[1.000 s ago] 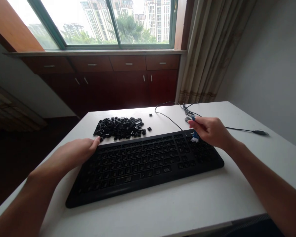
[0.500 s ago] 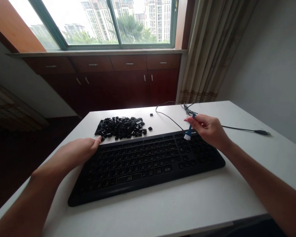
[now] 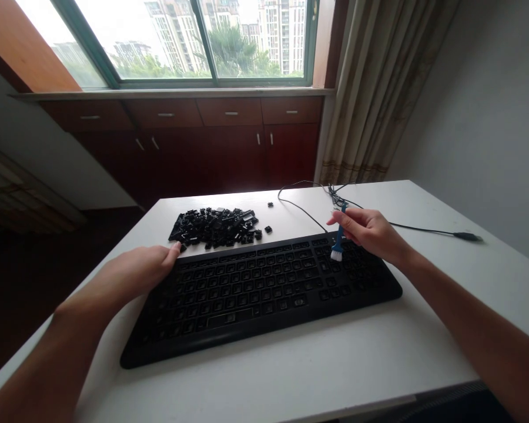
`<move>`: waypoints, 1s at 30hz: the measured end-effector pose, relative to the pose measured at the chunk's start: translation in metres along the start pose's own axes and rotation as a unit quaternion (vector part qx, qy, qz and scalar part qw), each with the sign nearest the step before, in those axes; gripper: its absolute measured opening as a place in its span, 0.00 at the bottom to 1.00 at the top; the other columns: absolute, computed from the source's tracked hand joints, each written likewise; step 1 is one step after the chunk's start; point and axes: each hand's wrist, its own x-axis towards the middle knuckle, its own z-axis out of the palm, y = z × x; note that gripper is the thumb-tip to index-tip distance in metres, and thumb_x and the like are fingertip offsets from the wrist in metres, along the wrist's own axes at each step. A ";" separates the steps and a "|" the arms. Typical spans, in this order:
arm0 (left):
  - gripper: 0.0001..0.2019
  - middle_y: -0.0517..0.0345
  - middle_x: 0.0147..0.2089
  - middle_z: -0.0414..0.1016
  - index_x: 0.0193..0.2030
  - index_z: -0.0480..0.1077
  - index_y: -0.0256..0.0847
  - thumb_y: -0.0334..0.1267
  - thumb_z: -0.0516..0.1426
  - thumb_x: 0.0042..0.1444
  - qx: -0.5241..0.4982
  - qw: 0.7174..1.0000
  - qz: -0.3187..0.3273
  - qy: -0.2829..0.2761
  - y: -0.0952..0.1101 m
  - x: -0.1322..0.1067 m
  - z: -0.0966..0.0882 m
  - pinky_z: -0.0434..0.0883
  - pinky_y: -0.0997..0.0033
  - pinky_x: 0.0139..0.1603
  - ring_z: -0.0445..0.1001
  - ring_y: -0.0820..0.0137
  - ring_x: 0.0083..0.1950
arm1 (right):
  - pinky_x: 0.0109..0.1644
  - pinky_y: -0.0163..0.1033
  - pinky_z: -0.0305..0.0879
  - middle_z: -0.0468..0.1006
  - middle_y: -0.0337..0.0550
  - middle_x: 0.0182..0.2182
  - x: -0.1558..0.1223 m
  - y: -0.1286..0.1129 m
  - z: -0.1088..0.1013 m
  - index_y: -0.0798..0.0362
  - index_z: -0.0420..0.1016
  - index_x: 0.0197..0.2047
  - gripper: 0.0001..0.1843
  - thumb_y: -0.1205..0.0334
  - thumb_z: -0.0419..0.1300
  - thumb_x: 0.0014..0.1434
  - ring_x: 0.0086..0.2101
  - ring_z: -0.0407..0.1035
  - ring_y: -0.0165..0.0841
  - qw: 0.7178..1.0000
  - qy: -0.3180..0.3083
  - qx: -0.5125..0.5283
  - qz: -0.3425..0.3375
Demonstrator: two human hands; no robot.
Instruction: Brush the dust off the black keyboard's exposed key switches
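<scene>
A black keyboard [image 3: 255, 294] with its keycaps off lies slightly aslant on the white table. My left hand [image 3: 145, 267] grips its upper left edge, fingers partly hidden behind and under it. Between the thumb and fingers of my right hand [image 3: 368, 232] is a small blue brush [image 3: 339, 235] with white bristles. Its bristles point down at the keyboard's right part, around the navigation keys; whether they touch cannot be made out. A heap of black keycaps [image 3: 216, 226] lies behind the keyboard on the left.
Two loose keycaps lie right of the heap, one of them a small keycap [image 3: 268, 229] near the keyboard. A thin black cable [image 3: 300, 208] loops behind, and its plug [image 3: 467, 236] rests at the right. The white table [image 3: 264, 376] ends at a front edge close to me.
My right hand has shifted slightly toward me, bringing the brush's bristles lower over the keyboard. My left hand stays on the upper left edge.
</scene>
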 end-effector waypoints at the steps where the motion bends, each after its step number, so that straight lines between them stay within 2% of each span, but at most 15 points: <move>1: 0.40 0.34 0.50 0.82 0.48 0.81 0.31 0.58 0.36 0.68 -0.001 1.000 0.002 0.000 0.000 0.000 0.000 0.68 0.54 0.57 0.78 0.46 0.54 | 0.27 0.36 0.61 0.70 0.38 0.23 0.000 0.001 0.000 0.54 0.85 0.44 0.26 0.39 0.60 0.66 0.24 0.63 0.29 1.000 0.011 -0.020 -0.010; 3: 0.39 0.33 0.50 0.82 0.48 0.81 0.30 0.58 0.36 0.68 0.000 1.000 -0.001 -0.002 0.001 0.000 -0.001 0.68 0.54 0.57 0.78 0.45 0.54 | 0.31 0.38 0.64 0.75 0.43 0.29 0.000 0.000 0.000 0.53 0.85 0.44 0.23 0.42 0.60 0.66 0.29 0.67 0.32 0.993 0.070 -0.082 -0.053; 6: 0.40 0.32 0.50 0.81 0.47 0.81 0.31 0.58 0.35 0.68 0.000 1.000 -0.010 -0.004 0.001 0.001 0.000 0.68 0.53 0.56 0.78 0.44 0.54 | 0.35 0.40 0.66 0.78 0.47 0.34 -0.001 -0.005 -0.001 0.52 0.85 0.41 0.19 0.47 0.59 0.69 0.33 0.70 0.34 0.968 0.157 -0.153 -0.124; 8: 0.41 0.32 0.49 0.81 0.46 0.81 0.31 0.59 0.34 0.68 -0.003 1.000 -0.008 -0.005 0.000 0.002 0.000 0.68 0.52 0.56 0.78 0.43 0.54 | 0.34 0.39 0.65 0.79 0.46 0.34 -0.003 -0.008 -0.002 0.53 0.83 0.38 0.19 0.48 0.58 0.69 0.32 0.70 0.34 0.960 0.187 -0.153 -0.139; 10: 0.40 0.32 0.49 0.81 0.46 0.81 0.31 0.58 0.35 0.68 -0.005 1.000 -0.002 -0.007 -0.001 0.002 0.001 0.68 0.53 0.56 0.78 0.44 0.54 | 0.31 0.38 0.64 0.80 0.45 0.32 -0.004 -0.010 -0.003 0.53 0.82 0.35 0.21 0.46 0.58 0.69 0.29 0.69 0.32 0.963 0.198 -0.139 -0.120; 14: 0.39 0.32 0.50 0.81 0.47 0.81 0.32 0.58 0.35 0.68 -0.002 1.000 -0.011 -0.007 -0.001 0.002 0.001 0.68 0.53 0.55 0.78 0.44 0.54 | 0.25 0.37 0.58 0.77 0.41 0.23 -0.003 -0.008 -0.009 0.54 0.83 0.37 0.24 0.42 0.58 0.68 0.21 0.64 0.30 0.979 0.150 -0.125 -0.054; 16: 0.40 0.32 0.49 0.81 0.46 0.81 0.32 0.59 0.34 0.68 -0.002 1.000 -0.013 -0.004 -0.001 0.001 0.001 0.68 0.53 0.55 0.78 0.43 0.54 | 0.25 0.37 0.57 0.76 0.40 0.22 -0.003 -0.005 -0.016 0.54 0.83 0.37 0.23 0.43 0.58 0.68 0.21 0.63 0.30 0.980 0.100 -0.159 -0.074; 20: 0.40 0.33 0.50 0.81 0.48 0.81 0.31 0.58 0.35 0.68 -0.006 1.000 -0.001 -0.007 -0.002 0.002 0.001 0.67 0.54 0.57 0.77 0.45 0.55 | 0.26 0.37 0.57 0.73 0.38 0.20 -0.004 0.001 -0.032 0.54 0.79 0.33 0.20 0.49 0.57 0.69 0.20 0.60 0.28 0.962 0.008 -0.231 -0.144; 23: 0.40 0.34 0.51 0.81 0.48 0.81 0.32 0.59 0.35 0.68 -0.003 1.000 -0.012 -0.014 -0.003 0.003 0.001 0.68 0.54 0.57 0.77 0.45 0.56 | 0.28 0.37 0.61 0.75 0.39 0.22 -0.005 0.002 -0.038 0.53 0.78 0.36 0.18 0.50 0.56 0.71 0.22 0.64 0.29 0.963 -0.010 -0.219 -0.158; 27: 0.41 0.34 0.51 0.81 0.47 0.81 0.33 0.60 0.34 0.68 -0.001 1.000 -0.017 -0.010 -0.002 0.002 0.001 0.68 0.54 0.56 0.78 0.44 0.55 | 0.32 0.38 0.64 0.79 0.42 0.27 -0.005 0.001 -0.039 0.52 0.77 0.38 0.17 0.51 0.54 0.72 0.26 0.70 0.32 0.960 0.004 -0.221 -0.172; 30: 0.41 0.33 0.51 0.81 0.48 0.81 0.32 0.59 0.34 0.68 0.004 1.000 -0.016 -0.011 -0.002 0.002 0.001 0.68 0.54 0.57 0.77 0.44 0.56 | 0.31 0.38 0.61 0.76 0.40 0.24 -0.005 0.001 -0.034 0.51 0.72 0.34 0.18 0.50 0.53 0.72 0.24 0.67 0.31 0.957 -0.006 -0.238 -0.169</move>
